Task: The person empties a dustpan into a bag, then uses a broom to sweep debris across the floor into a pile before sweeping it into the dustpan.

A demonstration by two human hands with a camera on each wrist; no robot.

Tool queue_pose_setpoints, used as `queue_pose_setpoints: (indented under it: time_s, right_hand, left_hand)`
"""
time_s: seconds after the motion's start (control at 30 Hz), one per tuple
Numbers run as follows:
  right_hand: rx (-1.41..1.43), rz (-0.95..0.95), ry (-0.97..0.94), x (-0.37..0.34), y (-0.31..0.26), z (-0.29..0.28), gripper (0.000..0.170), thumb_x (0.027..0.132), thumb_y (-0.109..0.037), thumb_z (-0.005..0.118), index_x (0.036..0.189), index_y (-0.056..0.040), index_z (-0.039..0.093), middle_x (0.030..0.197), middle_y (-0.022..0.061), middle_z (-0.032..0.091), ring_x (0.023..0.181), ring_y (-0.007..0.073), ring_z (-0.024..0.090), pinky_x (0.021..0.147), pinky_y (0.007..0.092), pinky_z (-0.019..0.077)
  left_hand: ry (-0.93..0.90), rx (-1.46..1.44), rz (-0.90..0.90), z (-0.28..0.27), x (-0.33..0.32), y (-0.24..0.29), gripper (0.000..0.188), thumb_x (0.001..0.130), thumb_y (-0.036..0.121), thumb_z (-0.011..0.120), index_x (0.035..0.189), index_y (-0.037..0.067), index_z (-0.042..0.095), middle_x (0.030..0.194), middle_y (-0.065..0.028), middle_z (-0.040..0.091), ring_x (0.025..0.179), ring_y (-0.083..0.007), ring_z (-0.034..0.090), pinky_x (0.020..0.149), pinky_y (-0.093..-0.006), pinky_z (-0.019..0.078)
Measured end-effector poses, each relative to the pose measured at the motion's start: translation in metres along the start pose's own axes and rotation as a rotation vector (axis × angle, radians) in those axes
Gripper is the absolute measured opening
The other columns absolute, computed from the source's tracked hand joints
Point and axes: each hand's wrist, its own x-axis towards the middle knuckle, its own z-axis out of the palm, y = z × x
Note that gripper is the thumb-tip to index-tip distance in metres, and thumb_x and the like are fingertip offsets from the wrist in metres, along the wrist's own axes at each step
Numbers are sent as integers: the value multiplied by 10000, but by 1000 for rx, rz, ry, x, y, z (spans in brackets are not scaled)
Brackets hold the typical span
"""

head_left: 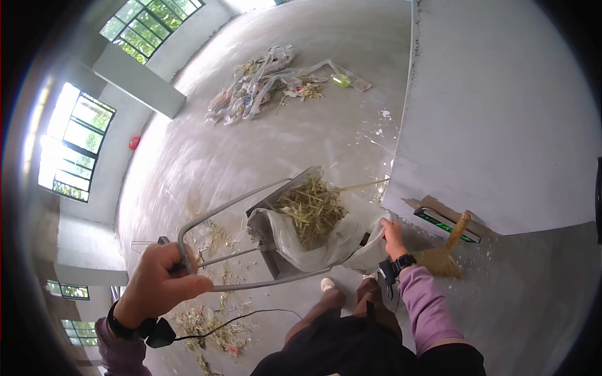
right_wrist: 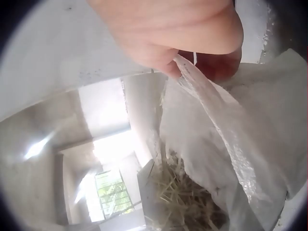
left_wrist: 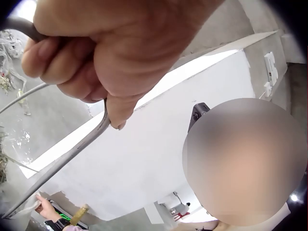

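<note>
Dustpan is held above the floor, its metal handle gripped by the left hand; straw is heaped where it meets the white bag. Bag edge is pinched by the right hand: best kept stretched, dustpan tilted slowly. Leftward, more floor is open; rightward, movement is limited by broom and wall.

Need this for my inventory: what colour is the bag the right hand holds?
White; the bag shows best in the right wrist view.

Loose straw and crumpled plastic litter the grey floor.
</note>
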Motion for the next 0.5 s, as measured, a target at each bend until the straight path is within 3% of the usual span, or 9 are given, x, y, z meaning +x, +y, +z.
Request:
queue_pose_setpoints:
  time_s: [0.03, 0.13, 0.23, 0.33, 0.5]
  right_hand:
    - [8, -42, 4, 12, 2, -7, 155, 796, -246, 564, 810, -91, 568, 635, -1, 520, 504, 129, 513, 418, 284, 395]
    - [149, 141, -42, 17, 0, -23, 167, 789, -248, 592, 799, -82, 583, 671, 3, 538, 566, 138, 534, 488, 293, 429]
    - [174, 142, -87, 19, 4, -20, 170, 777, -247, 623, 797, -80, 597, 696, 2, 551, 582, 145, 537, 514, 285, 440]
    - [-138, 193, -187, 10, -16, -14, 160, 773, -235, 638, 820, -86, 601, 726, 4, 561, 614, 142, 542, 529, 291, 445]
    - [161, 174, -28, 36, -2, -14, 160, 779, -218, 624, 834, -69, 601, 751, 14, 573, 657, 149, 562, 562, 314, 468]
  left_hand:
    - [11, -9, 8, -1, -1, -7, 253, 632, 157, 737, 607, 13, 529, 488, 44, 397, 462, -45, 339, 417, -231, 258]
    - [56, -19, 45, -2, -4, -16, 238, 617, 132, 726, 600, 39, 508, 477, 49, 394, 434, -42, 337, 405, -228, 252]
    - [39, -7, 49, -11, -5, -29, 234, 608, 125, 716, 599, 53, 495, 471, 48, 393, 427, -39, 345, 401, -223, 251]
    - [21, -18, 46, -15, -6, -31, 241, 591, 125, 715, 589, 57, 484, 462, 44, 390, 421, -42, 348, 397, -222, 251]
    - [61, 13, 25, -18, -14, -54, 256, 565, 135, 717, 574, 63, 471, 446, 38, 387, 404, -50, 351, 388, -225, 249]
